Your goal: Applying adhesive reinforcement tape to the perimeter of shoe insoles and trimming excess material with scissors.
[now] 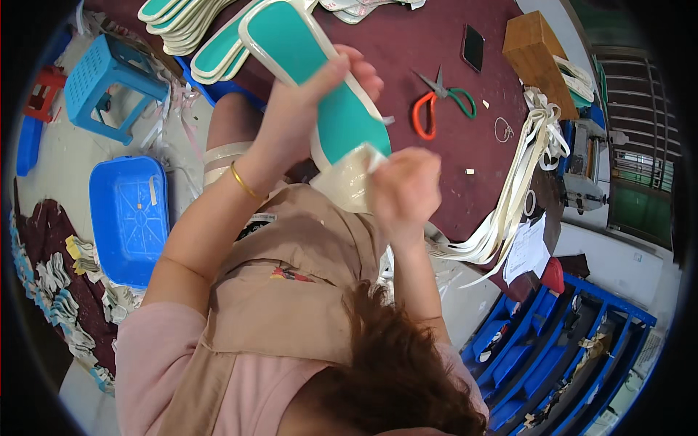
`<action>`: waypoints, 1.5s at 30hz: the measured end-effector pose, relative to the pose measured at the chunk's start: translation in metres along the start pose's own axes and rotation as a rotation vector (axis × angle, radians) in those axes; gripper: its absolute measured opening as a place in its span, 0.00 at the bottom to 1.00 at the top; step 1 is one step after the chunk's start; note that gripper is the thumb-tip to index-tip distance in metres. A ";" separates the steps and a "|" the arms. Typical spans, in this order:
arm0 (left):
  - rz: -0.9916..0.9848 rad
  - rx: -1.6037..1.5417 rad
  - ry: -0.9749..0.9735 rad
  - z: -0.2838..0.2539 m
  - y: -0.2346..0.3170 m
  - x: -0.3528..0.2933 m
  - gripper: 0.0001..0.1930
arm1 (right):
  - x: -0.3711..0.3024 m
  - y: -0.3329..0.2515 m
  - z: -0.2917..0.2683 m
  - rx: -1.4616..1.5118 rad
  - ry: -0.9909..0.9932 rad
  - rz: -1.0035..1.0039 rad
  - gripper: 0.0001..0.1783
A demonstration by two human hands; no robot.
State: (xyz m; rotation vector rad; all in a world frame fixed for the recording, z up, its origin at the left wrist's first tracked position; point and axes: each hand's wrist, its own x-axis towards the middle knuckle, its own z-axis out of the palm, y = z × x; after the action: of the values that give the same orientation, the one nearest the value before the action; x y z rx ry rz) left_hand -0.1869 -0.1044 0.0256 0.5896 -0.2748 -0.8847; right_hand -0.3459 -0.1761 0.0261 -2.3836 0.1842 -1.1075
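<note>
My left hand (pixel 302 102) is closed around the middle of a long green insole (pixel 352 127) with a cream edge, its upper end tilted away to the left. Somewhat blurred, my right hand (pixel 408 190) is a fist at the insole's lower end. It grips a shiny, see-through film (pixel 343 182) that hangs loose from that end over my lap. Beyond my left hand lie more green insoles (pixel 218 58) and a thick stack of insoles (pixel 178 25). Scissors (pixel 440 94) with one red and one green handle lie spread on the dark red table (pixel 454 196).
A phone (pixel 472 49) and a wooden box (pixel 536 58) are at the far right. Long cream strips (pixel 502 211) drape over the table's right side. On the left floor stand a blue basin (pixel 131 225) and a blue stool (pixel 109 80). A blue rack (pixel 552 356) stands lower right.
</note>
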 end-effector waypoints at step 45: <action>-0.037 0.935 -0.426 -0.022 -0.070 -0.038 0.19 | 0.009 0.039 0.013 0.785 0.470 0.965 0.29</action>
State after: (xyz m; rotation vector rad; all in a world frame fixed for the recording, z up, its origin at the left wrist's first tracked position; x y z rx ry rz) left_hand -0.2447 -0.1006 -0.0328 1.2650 -1.0981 -0.8870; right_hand -0.3264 -0.2080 0.0057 -1.0738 0.7886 -0.9494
